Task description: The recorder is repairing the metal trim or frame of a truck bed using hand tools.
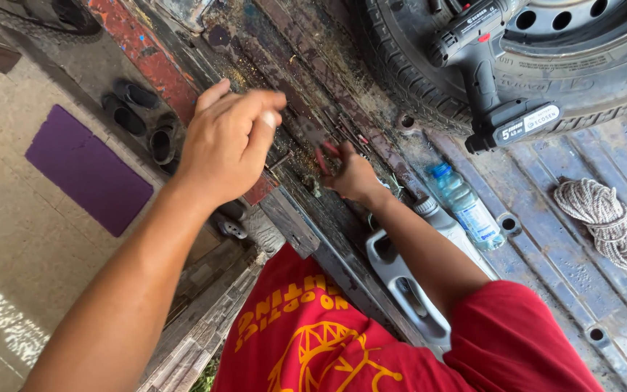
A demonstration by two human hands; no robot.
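My left hand (pixel 228 141) hovers over the grimy metal bed edge (pixel 306 109), fingers bunched together with thumb meeting fingertips, pinching something small and pale that I can't make out. My right hand (pixel 350 174) is down at about four o'clock from it, fingertips pressed onto the dirty rail beside a small red bit (pixel 328 150); fingers are curled close, though whether they clamp anything I cannot tell. Up at one o'clock sits a black cordless drill (pixel 484 72), leaning on the tyre (pixel 429 72). At three o'clock from my right hand lies a clear water bottle (pixel 466 207) with a blue cap, a grey jug (pixel 408 283) just beside my forearm. A coil of rope (pixel 611 221) lies far out at three o'clock. At nine o'clock, dark sandals (pixel 136 109) and a purple mat (pixel 85 170) on the floor.
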